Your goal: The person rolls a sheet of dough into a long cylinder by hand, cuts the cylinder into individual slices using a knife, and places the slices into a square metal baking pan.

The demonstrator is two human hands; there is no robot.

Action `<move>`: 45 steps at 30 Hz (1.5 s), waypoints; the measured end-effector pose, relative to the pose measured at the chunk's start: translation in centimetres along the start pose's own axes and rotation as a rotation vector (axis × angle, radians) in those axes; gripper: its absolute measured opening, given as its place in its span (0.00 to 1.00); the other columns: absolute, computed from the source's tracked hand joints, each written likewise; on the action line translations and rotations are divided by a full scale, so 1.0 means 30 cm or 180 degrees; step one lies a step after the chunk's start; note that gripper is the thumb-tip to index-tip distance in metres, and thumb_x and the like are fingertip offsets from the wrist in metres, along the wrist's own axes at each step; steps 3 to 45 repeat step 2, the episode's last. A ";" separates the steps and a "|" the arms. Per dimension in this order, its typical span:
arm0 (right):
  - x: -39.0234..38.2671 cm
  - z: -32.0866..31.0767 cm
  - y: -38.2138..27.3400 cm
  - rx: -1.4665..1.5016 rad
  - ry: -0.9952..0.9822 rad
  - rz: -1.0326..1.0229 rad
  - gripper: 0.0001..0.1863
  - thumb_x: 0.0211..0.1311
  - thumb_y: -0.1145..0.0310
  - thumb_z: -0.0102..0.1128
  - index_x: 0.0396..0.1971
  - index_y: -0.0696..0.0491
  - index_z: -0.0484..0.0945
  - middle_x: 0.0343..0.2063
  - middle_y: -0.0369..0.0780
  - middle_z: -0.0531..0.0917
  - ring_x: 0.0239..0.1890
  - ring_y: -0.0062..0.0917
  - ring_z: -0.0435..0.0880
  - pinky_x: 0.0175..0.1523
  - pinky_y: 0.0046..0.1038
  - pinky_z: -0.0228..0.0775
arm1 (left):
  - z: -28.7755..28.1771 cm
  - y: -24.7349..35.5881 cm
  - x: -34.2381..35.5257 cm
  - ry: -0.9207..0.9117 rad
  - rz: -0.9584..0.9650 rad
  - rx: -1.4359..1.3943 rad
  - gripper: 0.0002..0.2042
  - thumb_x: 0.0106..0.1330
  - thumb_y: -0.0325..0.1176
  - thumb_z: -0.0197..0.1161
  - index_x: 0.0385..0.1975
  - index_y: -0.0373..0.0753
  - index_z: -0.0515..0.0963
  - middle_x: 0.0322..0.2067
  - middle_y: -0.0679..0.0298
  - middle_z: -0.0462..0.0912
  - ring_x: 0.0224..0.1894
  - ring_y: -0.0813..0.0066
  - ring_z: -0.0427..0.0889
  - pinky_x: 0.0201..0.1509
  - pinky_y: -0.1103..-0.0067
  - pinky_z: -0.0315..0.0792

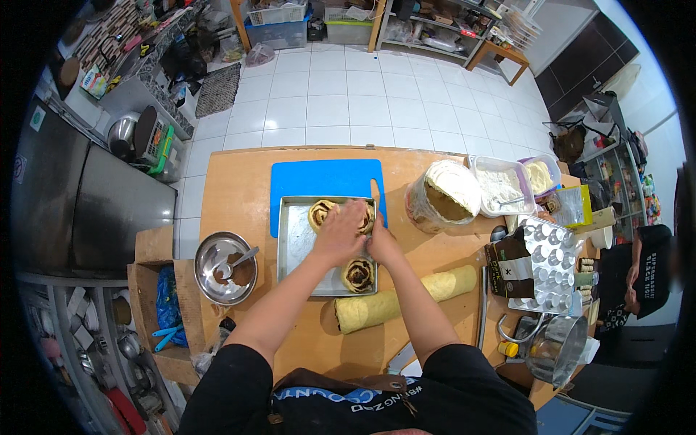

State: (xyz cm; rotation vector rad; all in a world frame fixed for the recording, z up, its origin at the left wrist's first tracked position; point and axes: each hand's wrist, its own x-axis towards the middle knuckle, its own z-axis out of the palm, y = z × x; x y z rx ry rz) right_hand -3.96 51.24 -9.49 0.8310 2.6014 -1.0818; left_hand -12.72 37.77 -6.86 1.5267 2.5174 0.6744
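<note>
A rectangular metal baking pan point(292, 246) holds swirled dough rolls with a dark filling. One roll point(357, 275) lies in its near right corner, another point(320, 213) shows beside my fingers, and a third is partly covered at the far right. My left hand point(341, 233) lies flat over the far rolls, fingers stretched out. At the pan's right rim is my right hand point(380, 243), one finger pointing up along it; its other fingers are hidden. Under the pan's far part is a blue cutting board point(319, 175). A long filled dough log point(370, 312) passes beneath my right forearm.
A steel bowl point(206, 272) with brown powder and a spoon stands left. Right are a cream-smeared tub point(420, 203), a box of white powder point(500, 185), a muffin tray point(547, 254) and a mixer bowl point(554, 355). A person point(645, 272) stands far right.
</note>
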 end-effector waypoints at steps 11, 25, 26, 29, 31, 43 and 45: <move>0.004 0.009 -0.004 -0.0008 -0.0072 0.0021 0.43 0.56 0.76 0.49 0.69 0.60 0.37 0.44 0.63 0.78 0.47 0.53 0.80 0.52 0.45 0.71 | 0.014 -0.128 -0.048 0.0480 -0.0943 -0.1189 0.42 0.58 0.48 0.64 0.70 0.39 0.52 0.70 0.54 0.54 0.73 0.57 0.50 0.75 0.59 0.41; 0.004 0.009 -0.004 -0.0008 -0.0072 0.0021 0.43 0.56 0.76 0.49 0.69 0.60 0.37 0.44 0.63 0.78 0.47 0.53 0.80 0.52 0.45 0.71 | 0.014 -0.128 -0.048 0.0480 -0.0943 -0.1189 0.42 0.58 0.48 0.64 0.70 0.39 0.52 0.70 0.54 0.54 0.73 0.57 0.50 0.75 0.59 0.41; 0.004 0.009 -0.004 -0.0008 -0.0072 0.0021 0.43 0.56 0.76 0.49 0.69 0.60 0.37 0.44 0.63 0.78 0.47 0.53 0.80 0.52 0.45 0.71 | 0.014 -0.128 -0.048 0.0480 -0.0943 -0.1189 0.42 0.58 0.48 0.64 0.70 0.39 0.52 0.70 0.54 0.54 0.73 0.57 0.50 0.75 0.59 0.41; 0.004 0.009 -0.004 -0.0008 -0.0072 0.0021 0.43 0.56 0.76 0.49 0.69 0.60 0.37 0.44 0.63 0.78 0.47 0.53 0.80 0.52 0.45 0.71 | 0.014 -0.128 -0.048 0.0480 -0.0943 -0.1189 0.42 0.58 0.48 0.64 0.70 0.39 0.52 0.70 0.54 0.54 0.73 0.57 0.50 0.75 0.59 0.41; 0.004 0.009 -0.004 -0.0008 -0.0072 0.0021 0.43 0.56 0.76 0.49 0.69 0.60 0.37 0.44 0.63 0.78 0.47 0.53 0.80 0.52 0.45 0.71 | 0.014 -0.128 -0.048 0.0480 -0.0943 -0.1189 0.42 0.58 0.48 0.64 0.70 0.39 0.52 0.70 0.54 0.54 0.73 0.57 0.50 0.75 0.59 0.41; 0.004 0.009 -0.004 -0.0008 -0.0072 0.0021 0.43 0.56 0.76 0.49 0.69 0.60 0.37 0.44 0.63 0.78 0.47 0.53 0.80 0.52 0.45 0.71 | 0.014 -0.128 -0.048 0.0480 -0.0943 -0.1189 0.42 0.58 0.48 0.64 0.70 0.39 0.52 0.70 0.54 0.54 0.73 0.57 0.50 0.75 0.59 0.41; 0.004 0.009 -0.004 -0.0008 -0.0072 0.0021 0.43 0.56 0.76 0.49 0.69 0.60 0.37 0.44 0.63 0.78 0.47 0.53 0.80 0.52 0.45 0.71 | 0.014 -0.128 -0.048 0.0480 -0.0943 -0.1189 0.42 0.58 0.48 0.64 0.70 0.39 0.52 0.70 0.54 0.54 0.73 0.57 0.50 0.75 0.59 0.41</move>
